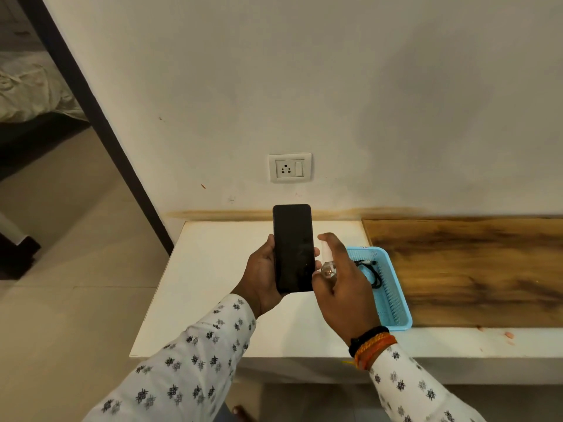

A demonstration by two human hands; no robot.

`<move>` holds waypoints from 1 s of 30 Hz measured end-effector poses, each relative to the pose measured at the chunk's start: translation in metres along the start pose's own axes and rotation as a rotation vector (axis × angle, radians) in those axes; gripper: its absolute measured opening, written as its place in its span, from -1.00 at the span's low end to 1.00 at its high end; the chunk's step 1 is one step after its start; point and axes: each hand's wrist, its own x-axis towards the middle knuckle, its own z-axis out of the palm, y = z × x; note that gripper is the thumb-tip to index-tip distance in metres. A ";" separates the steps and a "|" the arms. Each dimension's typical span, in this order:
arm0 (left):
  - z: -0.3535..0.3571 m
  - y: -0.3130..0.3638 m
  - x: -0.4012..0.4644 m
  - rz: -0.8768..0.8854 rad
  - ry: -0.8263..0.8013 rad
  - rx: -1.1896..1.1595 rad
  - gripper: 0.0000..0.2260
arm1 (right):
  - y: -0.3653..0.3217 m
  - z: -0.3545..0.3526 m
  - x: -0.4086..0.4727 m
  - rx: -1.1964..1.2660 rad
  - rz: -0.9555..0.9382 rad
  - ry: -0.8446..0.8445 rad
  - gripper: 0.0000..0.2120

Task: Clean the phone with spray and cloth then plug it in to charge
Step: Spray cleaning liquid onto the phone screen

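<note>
Black glass faces up as the left hand [265, 269] grips the phone [293, 248] above the table [213, 269]; the right hand [344, 287], wrapped around the spray bottle [327, 266], aims close, so overspray could reach the wall socket [289, 167] or flood the ports.

The light is warm, soft and rather dim, with a yellow tone over the wall [335, 86]. Broad faint shadows lie on the wall at the right. The phone [293, 248] screen is dark with almost no glare. The wide lens bends the door frame [91, 117] and the worktop [213, 269] edges. The sleeves [195, 360] look slightly soft.
</note>
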 end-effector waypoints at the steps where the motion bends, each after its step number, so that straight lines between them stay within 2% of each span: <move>1: 0.000 0.000 0.000 0.005 -0.009 0.003 -0.35 | 0.000 0.001 -0.003 0.001 -0.003 0.009 -0.42; 9: 0.000 0.003 0.001 0.038 -0.007 0.040 -0.36 | -0.001 0.001 -0.015 0.006 0.031 0.043 -0.39; 16: 0.001 0.004 -0.002 0.068 0.002 0.016 -0.38 | 0.006 0.003 -0.038 0.011 0.073 0.006 -0.39; 25: 0.002 0.003 -0.004 0.064 0.010 0.038 -0.38 | 0.021 0.006 -0.049 0.029 0.104 0.010 -0.24; 30: 0.002 0.000 -0.004 0.058 0.009 0.040 -0.38 | 0.025 0.006 -0.048 0.046 0.088 0.023 -0.22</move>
